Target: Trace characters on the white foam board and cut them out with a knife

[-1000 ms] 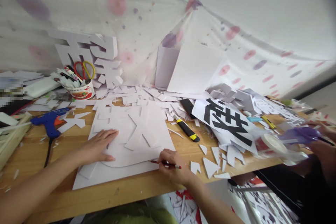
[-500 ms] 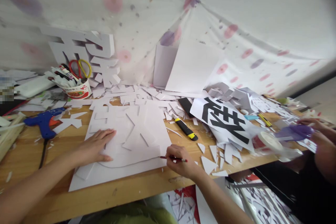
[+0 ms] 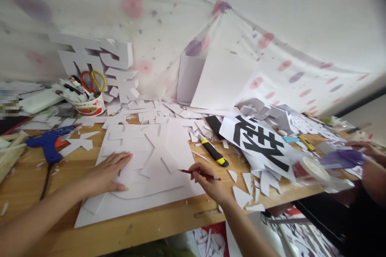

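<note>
Fingers of the left hand [image 3: 104,174] lie spread wide on the layered white sheets; those of the right hand [image 3: 205,178] close narrowly around a red pencil [image 3: 212,177]. On the bench [image 3: 144,231] rest the white sheets [image 3: 120,211], bearing a smaller cross-shaped piece [image 3: 159,150]. Marking appears in hand; the next stroke calls for firm sheets and a guided tip.

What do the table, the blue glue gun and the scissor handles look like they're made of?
Table: wood, probably varnished, from its grain and slight sheen.
Blue glue gun: likely hard molded plastic, given its even color and rounded body.
Scissor handles: seemingly smooth plastic, bright red and yellow.
</note>
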Motion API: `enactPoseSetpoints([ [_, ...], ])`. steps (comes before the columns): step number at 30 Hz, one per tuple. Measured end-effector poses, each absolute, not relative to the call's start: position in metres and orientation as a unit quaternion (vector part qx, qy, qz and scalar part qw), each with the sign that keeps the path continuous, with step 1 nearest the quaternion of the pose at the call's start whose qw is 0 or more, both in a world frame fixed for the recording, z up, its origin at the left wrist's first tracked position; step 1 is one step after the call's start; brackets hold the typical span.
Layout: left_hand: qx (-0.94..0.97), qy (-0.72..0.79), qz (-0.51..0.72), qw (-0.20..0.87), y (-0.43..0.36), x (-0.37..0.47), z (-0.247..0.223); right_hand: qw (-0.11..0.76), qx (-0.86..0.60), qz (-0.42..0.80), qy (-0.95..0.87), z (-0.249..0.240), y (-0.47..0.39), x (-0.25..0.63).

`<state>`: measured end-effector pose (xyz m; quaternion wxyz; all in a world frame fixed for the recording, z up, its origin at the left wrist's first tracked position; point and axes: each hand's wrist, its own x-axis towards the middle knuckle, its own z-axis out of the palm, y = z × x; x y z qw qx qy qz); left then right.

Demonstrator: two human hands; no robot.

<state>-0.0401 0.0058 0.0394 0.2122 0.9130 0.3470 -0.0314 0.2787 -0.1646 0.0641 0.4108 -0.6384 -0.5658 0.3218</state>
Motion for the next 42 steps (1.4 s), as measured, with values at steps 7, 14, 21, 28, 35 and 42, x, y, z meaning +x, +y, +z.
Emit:
enactPoseSetpoints([
  [7,0.895,0.381,-0.064,0.221,-0.003,-0.033,0.055,0.500,-0.540,0.493,-0.464,0.052,-0.111,0.219],
  [14,0.898,0.369,-0.063,0.233,-0.004,-0.033,0.058,0.567,-0.528,0.469,-0.425,0.038,-0.048,0.172],
  [21,0.895,0.371,-0.085,0.232,-0.004,-0.034,0.055,0.410,-0.508,0.316,-0.688,0.044,-0.013,0.161],
  [28,0.874,0.399,-0.095,0.260,-0.003,-0.031,0.057,0.193,-0.538,0.144,-0.808,0.027,-0.004,0.154],
  [35,0.845,0.427,-0.145,0.289,-0.006,-0.024,0.071,0.233,-0.535,0.134,-0.801,0.023,-0.006,0.150],
  [42,0.835,0.442,-0.115,0.308,-0.008,-0.023,0.079,0.174,-0.557,0.093,-0.807,0.049,0.028,0.147],
])
